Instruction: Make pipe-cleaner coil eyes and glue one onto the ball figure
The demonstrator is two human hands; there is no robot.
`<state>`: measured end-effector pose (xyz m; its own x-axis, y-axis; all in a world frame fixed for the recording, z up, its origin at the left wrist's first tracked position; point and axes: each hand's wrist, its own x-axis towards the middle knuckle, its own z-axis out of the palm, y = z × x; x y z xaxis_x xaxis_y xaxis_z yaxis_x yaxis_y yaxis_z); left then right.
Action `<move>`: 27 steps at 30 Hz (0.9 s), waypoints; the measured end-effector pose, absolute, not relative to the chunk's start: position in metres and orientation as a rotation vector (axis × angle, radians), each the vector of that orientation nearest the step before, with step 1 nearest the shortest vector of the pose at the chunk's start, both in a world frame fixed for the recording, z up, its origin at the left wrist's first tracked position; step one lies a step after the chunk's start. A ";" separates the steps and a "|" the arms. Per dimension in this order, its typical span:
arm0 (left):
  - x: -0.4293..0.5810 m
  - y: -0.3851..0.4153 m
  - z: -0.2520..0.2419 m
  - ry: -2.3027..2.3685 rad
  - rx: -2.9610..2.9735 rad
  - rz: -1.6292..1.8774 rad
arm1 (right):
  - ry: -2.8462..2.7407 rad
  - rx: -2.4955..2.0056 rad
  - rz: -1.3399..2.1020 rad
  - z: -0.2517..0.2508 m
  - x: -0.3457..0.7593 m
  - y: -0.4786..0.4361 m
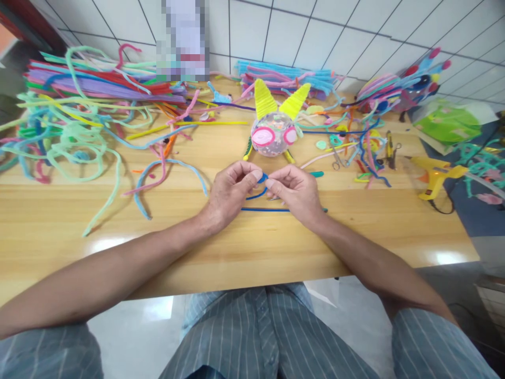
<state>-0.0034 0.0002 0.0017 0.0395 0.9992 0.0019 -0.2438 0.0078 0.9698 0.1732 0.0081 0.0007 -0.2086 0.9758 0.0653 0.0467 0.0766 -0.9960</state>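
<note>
My left hand (235,189) and my right hand (295,190) meet over the middle of the wooden table. Between their fingertips both pinch a blue pipe cleaner (262,178), bent into a small curl whose tail loops down below the fingers. On the table beneath my hands lies a straight blue pipe cleaner (265,209), partly hidden by my right hand. Just beyond my fingers sits a clear ball figure (273,136) with yellow ears and pink-rimmed oval eyes.
Loose pale green pipe cleaners (79,152) tangle at the left, before stacked bundles (110,84). Blue bundles (286,73) lie along the tiled wall. At the right are small scissors (336,159), a yellow glue gun (440,176) and a colourful figure (414,87).
</note>
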 end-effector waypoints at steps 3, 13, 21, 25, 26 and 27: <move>-0.001 -0.004 0.001 0.974 0.951 1.290 | -1.414 -1.093 1.305 0.000 0.170 0.007; 0.006 -0.011 -0.007 0.948 0.820 1.307 | -1.401 -1.098 1.303 -0.001 0.166 0.004; 0.004 -0.009 -0.007 1.005 1.031 1.240 | -1.472 -1.190 1.206 0.004 0.169 0.007; -0.004 -0.002 0.001 1.075 1.392 1.192 | -1.661 -1.205 1.069 0.012 0.177 0.010; -0.005 -0.001 0.003 1.091 1.478 1.192 | -1.703 -1.202 1.022 0.013 0.178 0.011; -0.007 0.000 0.004 1.101 1.540 1.191 | -1.739 -1.197 0.976 0.013 0.179 0.011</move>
<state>-0.0066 -0.0003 0.0042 0.1492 0.9672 0.2058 0.1299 -0.2255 0.9655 0.1793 0.0109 0.0133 -0.2391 0.9540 0.1808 0.3431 0.2572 -0.9034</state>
